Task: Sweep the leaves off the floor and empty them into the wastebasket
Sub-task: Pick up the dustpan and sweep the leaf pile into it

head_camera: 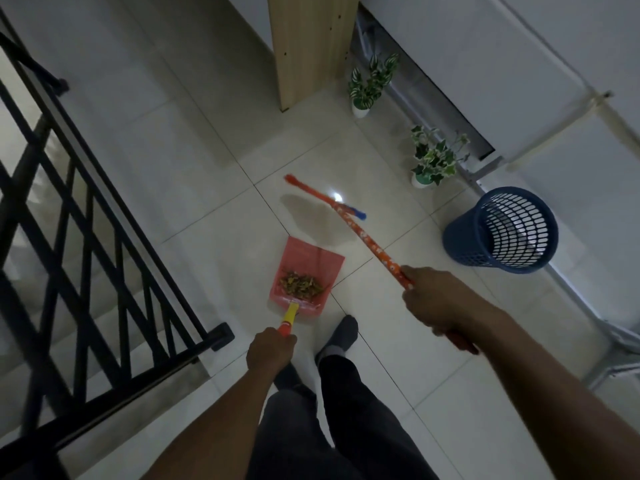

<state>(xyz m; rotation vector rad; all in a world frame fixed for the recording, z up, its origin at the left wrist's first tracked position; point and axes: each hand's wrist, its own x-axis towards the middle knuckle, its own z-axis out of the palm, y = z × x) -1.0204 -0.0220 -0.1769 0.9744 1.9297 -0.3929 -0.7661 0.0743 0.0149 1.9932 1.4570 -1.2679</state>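
Note:
A pink dustpan (pixel 311 258) is in front of my feet, with a pile of dry brown leaves (pixel 300 285) in its back part. My left hand (pixel 270 351) grips its yellow and red handle (pixel 289 318). My right hand (pixel 434 301) grips the patterned orange stick of a broom (pixel 367 237). The broom's red and blue head (pixel 323 195) is beyond the dustpan, apart from it. A blue mesh wastebasket (pixel 504 230) stands to the right, tilted open toward me.
A black stair railing (pixel 86 244) runs along the left with steps behind it. Two small potted plants (pixel 369 83) (pixel 433 157) stand by the far wall near a wooden panel (pixel 311 46). A metal frame (pixel 616 341) lies at the right.

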